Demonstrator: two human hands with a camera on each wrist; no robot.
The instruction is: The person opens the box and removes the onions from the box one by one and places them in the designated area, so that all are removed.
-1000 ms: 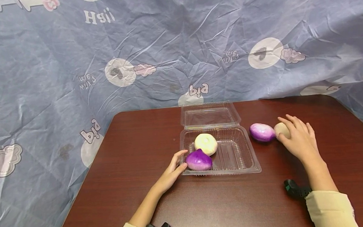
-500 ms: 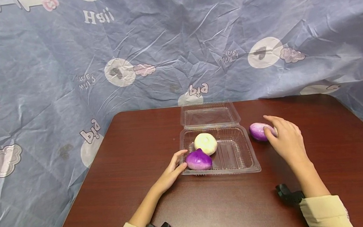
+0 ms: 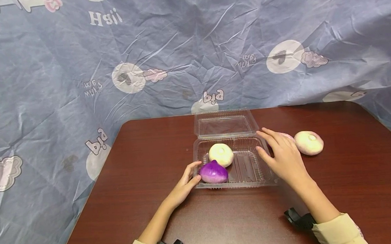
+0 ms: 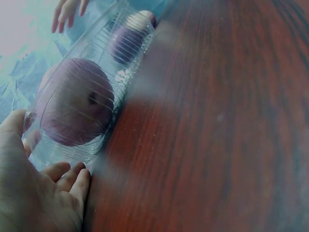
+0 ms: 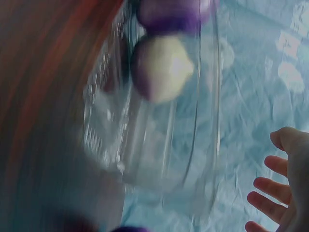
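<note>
An open clear plastic container (image 3: 249, 184) lies on the table with two onions in its left half. One shows its pale, whitish top (image 3: 221, 155); nearer me sits a purple onion (image 3: 213, 172). My left hand (image 3: 185, 184) holds the container's left side, thumb at the rim and fingers curled low against the wall in the left wrist view. My right hand (image 3: 284, 161) hovers by the container's right rim, fingers spread, holding nothing. Behind it an onion (image 3: 287, 136) is mostly hidden. Beside that rests another pale onion (image 3: 309, 142) with purplish edges.
The container's hinged lid (image 3: 226, 123) lies back, away from me. Beneath everything is a dark red-brown table (image 3: 150, 151). A printed blue cloth (image 3: 177, 55) hangs directly behind the table's far edge.
My right hand has moved left, from the pale onion outside, past the purple one, to the container's right rim. That pale onion is uncovered now. The left hand and container have stayed put.
</note>
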